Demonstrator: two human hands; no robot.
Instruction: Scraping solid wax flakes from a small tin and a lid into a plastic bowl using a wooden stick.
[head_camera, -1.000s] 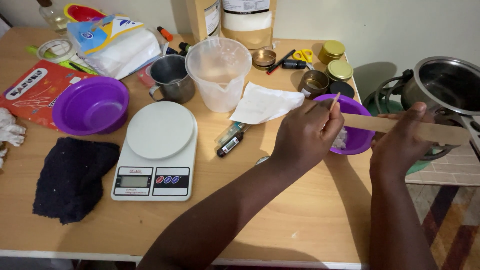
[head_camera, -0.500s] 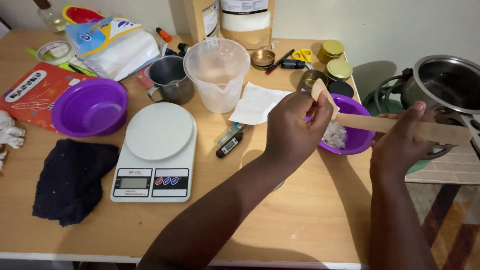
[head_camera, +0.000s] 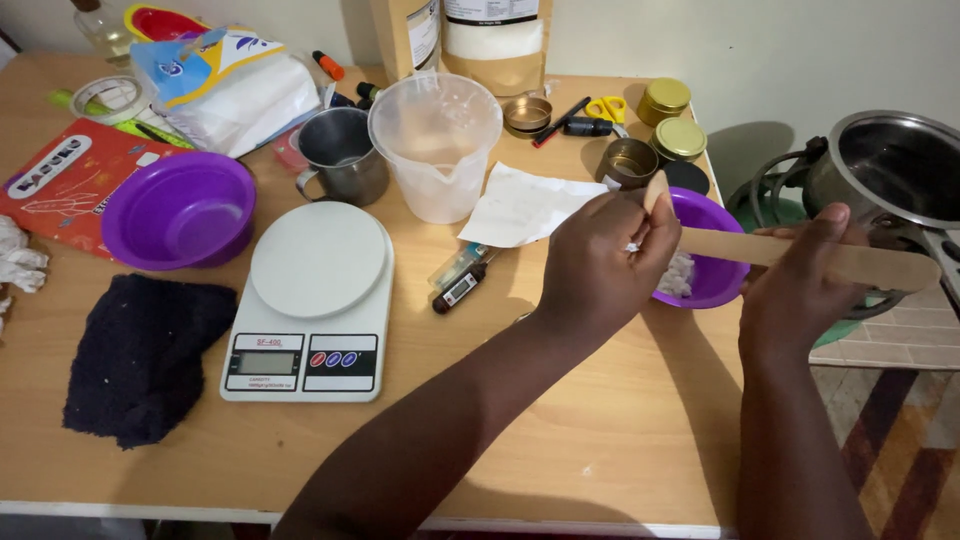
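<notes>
My right hand (head_camera: 800, 285) grips a flat wooden spatula (head_camera: 890, 268) and holds it level over a small purple bowl (head_camera: 718, 218) at the table's right edge. White flaky material (head_camera: 683, 275) lies inside that bowl. My left hand (head_camera: 600, 265) reaches across from the left, its fingers closed around the spatula's rounded tip just above the bowl's near rim. The left hand hides part of the bowl.
A white kitchen scale (head_camera: 315, 290), a probe thermometer (head_camera: 460, 285) and a sheet of paper (head_camera: 520, 205) lie left of the hands. Behind are a clear plastic jug (head_camera: 435, 140), metal mug (head_camera: 340, 155), larger purple bowl (head_camera: 180, 210) and gold tins (head_camera: 680, 138). A steel pot (head_camera: 890, 165) sits off the table's right.
My left hand shifted slightly left along the spatula's tip, then back a little. The tip rose a bit. My right hand and the bowl stayed in place.
</notes>
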